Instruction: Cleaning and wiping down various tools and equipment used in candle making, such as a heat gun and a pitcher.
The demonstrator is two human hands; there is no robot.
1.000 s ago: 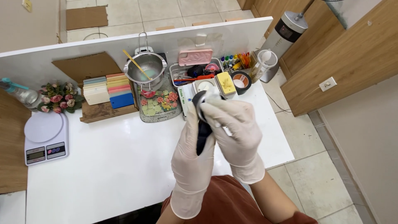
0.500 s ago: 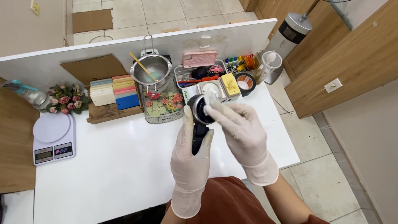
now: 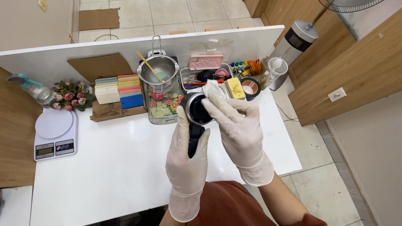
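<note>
My gloved left hand (image 3: pixel 187 157) was closed in a grip, and my right hand (image 3: pixel 235 125) pressed with bent fingers.

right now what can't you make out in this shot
- Head view: the inside of the small black pot is covered by the right hand and its white wipe.
- Its handle is mostly wrapped by the left hand.
- The items in the tray behind are too small to tell apart.
- The scale display is too small to read.

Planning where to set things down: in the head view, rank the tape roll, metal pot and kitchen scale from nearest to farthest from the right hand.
1. Tape roll, just behind the right hand.
2. Metal pot, back centre.
3. Kitchen scale, far left edge.
</note>
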